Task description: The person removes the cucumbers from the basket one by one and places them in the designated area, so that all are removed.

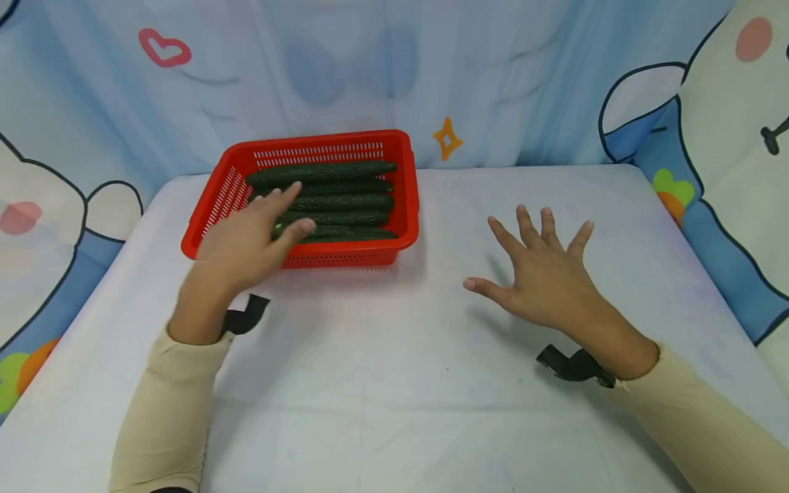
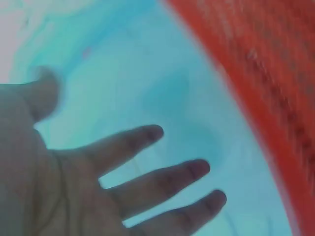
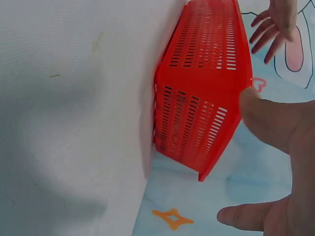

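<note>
Several dark green cucumbers (image 1: 345,203) lie side by side in a red plastic basket (image 1: 403,198) at the back of the table. My left hand (image 1: 246,239) hovers over the basket's front left part with its fingers extended, hiding the near ends of some cucumbers. In the left wrist view its fingers (image 2: 172,179) are spread and hold nothing, apart from the basket's red wall. To the right of the basket, my right hand (image 1: 548,281) is held above the table, fingers spread wide and gripping nothing. The right wrist view shows the basket's slotted side (image 3: 197,113) beyond that hand's thumb.
A white cloth covers the table (image 1: 401,383). Behind it hangs a light blue curtain (image 1: 493,82) printed with cartoon figures, a heart and a star. Black straps (image 1: 576,363) sit at both wrists, beside beige sleeves.
</note>
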`<act>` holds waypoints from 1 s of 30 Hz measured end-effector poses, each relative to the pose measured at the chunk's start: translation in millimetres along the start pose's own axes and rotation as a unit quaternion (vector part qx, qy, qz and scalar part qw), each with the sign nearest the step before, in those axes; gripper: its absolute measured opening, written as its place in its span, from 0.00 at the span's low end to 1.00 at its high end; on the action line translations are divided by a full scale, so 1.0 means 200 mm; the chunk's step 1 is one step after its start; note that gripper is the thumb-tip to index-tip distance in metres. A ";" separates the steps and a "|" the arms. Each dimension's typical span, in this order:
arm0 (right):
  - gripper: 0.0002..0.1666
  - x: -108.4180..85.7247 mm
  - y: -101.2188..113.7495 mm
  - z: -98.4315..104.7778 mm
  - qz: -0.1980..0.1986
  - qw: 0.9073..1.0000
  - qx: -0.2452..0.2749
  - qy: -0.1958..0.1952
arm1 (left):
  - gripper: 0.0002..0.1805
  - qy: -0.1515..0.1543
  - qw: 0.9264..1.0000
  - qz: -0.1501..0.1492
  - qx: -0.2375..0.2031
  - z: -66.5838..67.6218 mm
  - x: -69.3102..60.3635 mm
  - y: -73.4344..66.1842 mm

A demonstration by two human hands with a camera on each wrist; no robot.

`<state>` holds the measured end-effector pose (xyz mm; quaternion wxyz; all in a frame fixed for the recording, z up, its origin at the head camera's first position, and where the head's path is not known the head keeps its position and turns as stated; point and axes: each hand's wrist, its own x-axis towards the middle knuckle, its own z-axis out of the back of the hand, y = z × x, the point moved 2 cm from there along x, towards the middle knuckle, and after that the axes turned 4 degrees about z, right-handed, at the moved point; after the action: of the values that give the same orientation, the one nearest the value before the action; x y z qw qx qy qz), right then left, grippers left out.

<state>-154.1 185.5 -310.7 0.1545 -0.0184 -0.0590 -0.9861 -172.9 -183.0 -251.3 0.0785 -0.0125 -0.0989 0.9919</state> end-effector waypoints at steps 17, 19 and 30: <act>0.50 0.02 0.01 -0.03 0.016 1.000 0.016 0.020 | 0.30 0.056 0.882 0.144 -0.445 -0.10 0.17 0.80; 0.50 0.02 0.01 -0.03 0.018 0.999 0.019 0.024 | 0.31 0.083 0.863 0.126 -0.481 -0.13 0.19 0.81; 0.49 0.03 0.03 -0.06 0.032 0.999 0.027 0.029 | 0.34 0.081 0.868 0.125 -0.474 -0.18 0.22 0.80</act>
<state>-158.2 177.0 -322.0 0.1883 0.0125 -0.0808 -0.9787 -239.7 -323.1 -318.9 -0.0536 -0.1405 -0.5479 0.8229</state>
